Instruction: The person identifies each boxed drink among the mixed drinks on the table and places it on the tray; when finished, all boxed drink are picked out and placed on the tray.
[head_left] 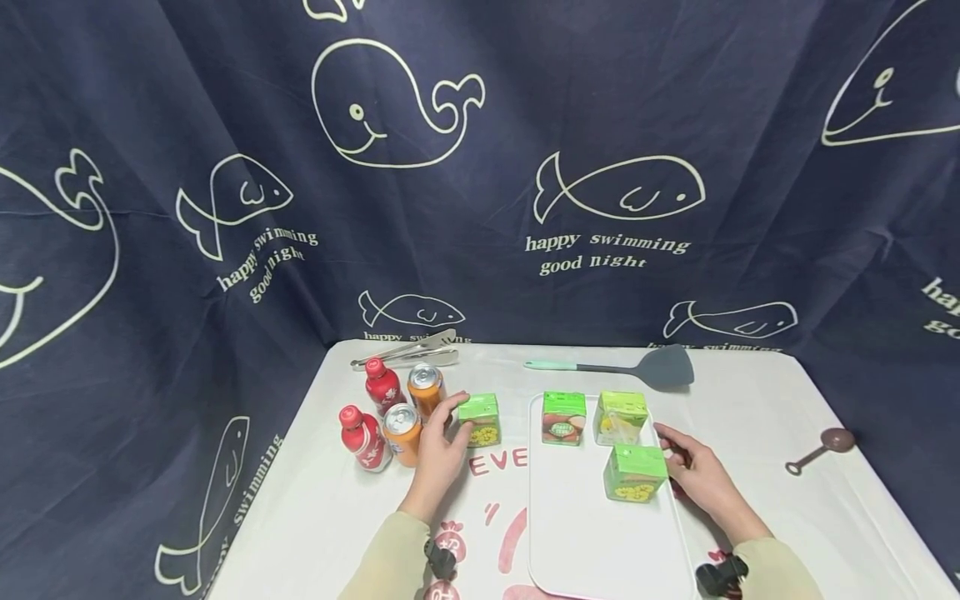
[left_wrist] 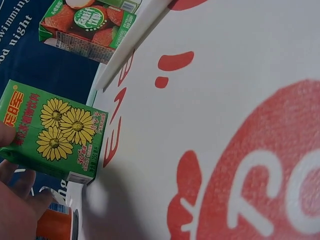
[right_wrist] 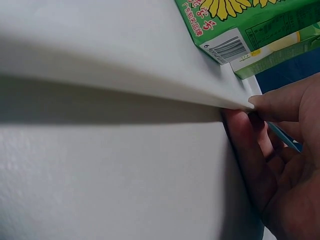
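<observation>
With its thumb and fingers at the left side of a green drink carton point(head_left: 478, 422) with yellow flowers, my left hand point(head_left: 441, 454) grips it left of the tray; the left wrist view shows the thumb on the carton point(left_wrist: 60, 132). My right hand point(head_left: 701, 475) pinches the right rim of the white tray point(head_left: 577, 533), thumb above and fingers beneath, as the right wrist view of the tray edge point(right_wrist: 200, 97) shows. On the tray stand a red-and-green carton point(head_left: 564, 419), a yellow-green carton point(head_left: 621, 418) and another flower-printed green carton point(head_left: 636, 475).
Left of my left hand stand two orange cans point(head_left: 402, 433) and two red bottles point(head_left: 365, 439). Metal tongs point(head_left: 408, 354) lie behind them. A spatula point(head_left: 630, 368) lies at the back, and a brown scoop point(head_left: 821, 450) at the right. A dark fish-print curtain point(head_left: 495, 275) hangs behind the table.
</observation>
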